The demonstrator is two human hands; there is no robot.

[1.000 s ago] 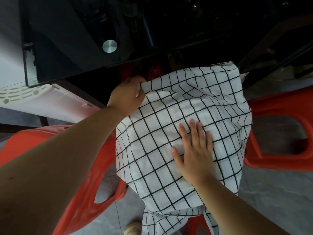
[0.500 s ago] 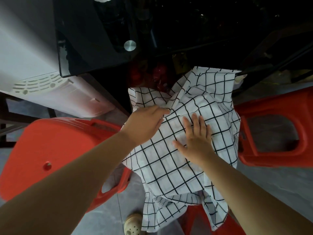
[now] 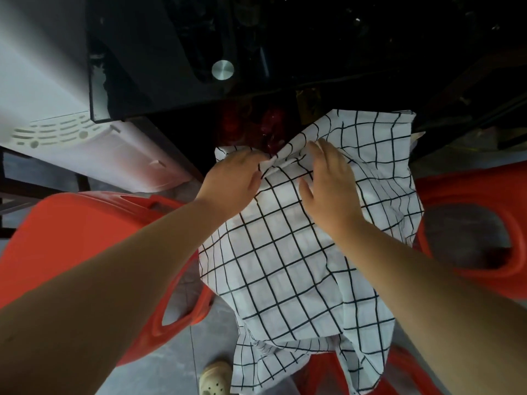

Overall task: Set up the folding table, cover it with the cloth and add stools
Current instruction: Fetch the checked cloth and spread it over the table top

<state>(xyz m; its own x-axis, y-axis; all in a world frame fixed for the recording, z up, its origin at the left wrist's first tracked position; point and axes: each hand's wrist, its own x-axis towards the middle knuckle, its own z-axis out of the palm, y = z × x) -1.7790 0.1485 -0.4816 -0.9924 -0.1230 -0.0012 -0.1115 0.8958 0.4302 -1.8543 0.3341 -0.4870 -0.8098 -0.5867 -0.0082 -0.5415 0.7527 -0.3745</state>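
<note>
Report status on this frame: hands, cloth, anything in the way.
Left hand pinching a fold of the checked cloth; right hand flat on it, fingers spread. Cloth bunched, not spread. Red stools crowd both sides.

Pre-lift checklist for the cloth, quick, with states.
1. Left hand gripping cloth: ok, fingers pinch its far edge.
2. Right hand gripping: cannot tell, it lies on top, fingertips at the bunched edge.
3. Cloth unfolded: not ok, bunched and creased.
4. Cloth free of snags: cannot tell, its lower part hangs among red stools.
5. Folding table ready: cannot tell, not seen set up.
</note>
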